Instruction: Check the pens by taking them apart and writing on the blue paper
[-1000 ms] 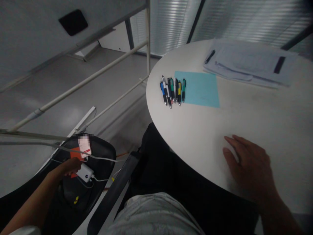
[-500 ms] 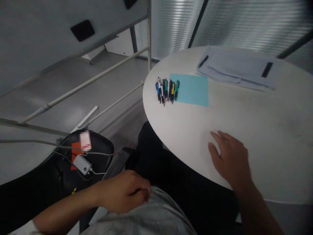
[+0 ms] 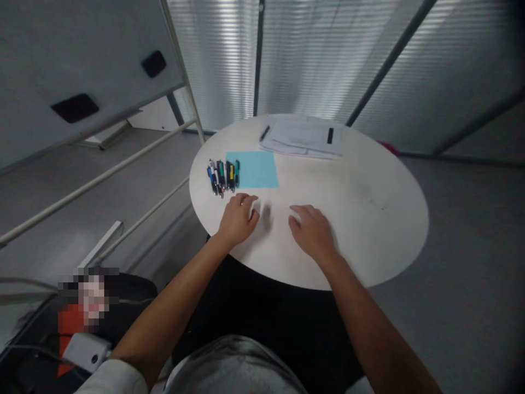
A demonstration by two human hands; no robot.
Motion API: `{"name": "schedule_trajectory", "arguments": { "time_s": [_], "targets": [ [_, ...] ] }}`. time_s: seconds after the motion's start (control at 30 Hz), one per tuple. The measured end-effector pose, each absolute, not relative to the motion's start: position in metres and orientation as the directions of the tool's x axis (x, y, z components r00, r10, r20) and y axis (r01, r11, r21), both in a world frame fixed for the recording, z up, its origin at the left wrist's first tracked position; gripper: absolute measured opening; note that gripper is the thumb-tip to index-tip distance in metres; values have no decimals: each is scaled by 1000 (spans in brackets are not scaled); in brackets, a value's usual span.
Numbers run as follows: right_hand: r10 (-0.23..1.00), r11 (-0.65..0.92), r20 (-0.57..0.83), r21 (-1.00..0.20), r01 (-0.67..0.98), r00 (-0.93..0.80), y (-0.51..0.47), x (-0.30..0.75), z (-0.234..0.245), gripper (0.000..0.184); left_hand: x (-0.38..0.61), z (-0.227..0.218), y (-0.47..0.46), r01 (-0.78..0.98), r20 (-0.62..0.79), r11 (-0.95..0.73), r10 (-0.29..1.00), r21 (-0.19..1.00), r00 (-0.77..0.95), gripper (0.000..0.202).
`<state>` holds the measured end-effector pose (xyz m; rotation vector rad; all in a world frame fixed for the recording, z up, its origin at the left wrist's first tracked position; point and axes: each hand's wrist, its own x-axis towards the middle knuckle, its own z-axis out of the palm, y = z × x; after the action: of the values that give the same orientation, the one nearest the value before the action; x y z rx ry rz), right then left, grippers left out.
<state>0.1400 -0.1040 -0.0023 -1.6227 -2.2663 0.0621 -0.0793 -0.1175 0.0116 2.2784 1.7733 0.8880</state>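
White tabletop [image 3: 369, 219] is touched by both bare hands, each held empty and loosely curled. The left hand [image 3: 238, 220], brought up from the lap since the earlier view, is rested just beside the bunched pens [image 3: 221, 178], which are left ungrasped; the right hand [image 3: 313, 231] is kept slightly apart. Beyond, a pale blue sheet [image 3: 254, 169] and stacked papers [image 3: 301, 137] are left lying.

Okay, quick count: one left hand [image 3: 238, 220] and one right hand [image 3: 312, 231], so two total lol. One round surface [image 3: 369, 235], one blue sheet [image 3: 254, 169], and one stack of papers [image 3: 301, 137] with a single lone pen [image 3: 264, 133] on top. The other pens [image 3: 221, 176] are bunched too tight for an exact number, but I'd say eight or so. Also one white power bank [image 3: 87, 352] down at lower left.
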Motion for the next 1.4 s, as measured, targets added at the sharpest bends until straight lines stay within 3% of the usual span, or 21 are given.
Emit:
{"name": "schedule_trajectory", "arguments": {
  "time_s": [0.23,0.4,0.67,1.4],
  "targets": [
    [929,227,346,-262,938,-129,-87,132,-16,39,-51,-13,-100,933,296,-295,928,206,228,36],
    [935,213,330,-230,950,-130,-89,128,-15,46,-51,-16,-98,936,292,-313,921,162,257,44],
    [941,212,308,-224,951,-137,-87,126,-15,46,-51,-22,-93,951,176,-275,953,144,248,59],
    [938,206,320,-198,958,-135,-87,127,-17,43,-54,-24,-95,941,212,-291,944,175,253,58]
  ]
}}
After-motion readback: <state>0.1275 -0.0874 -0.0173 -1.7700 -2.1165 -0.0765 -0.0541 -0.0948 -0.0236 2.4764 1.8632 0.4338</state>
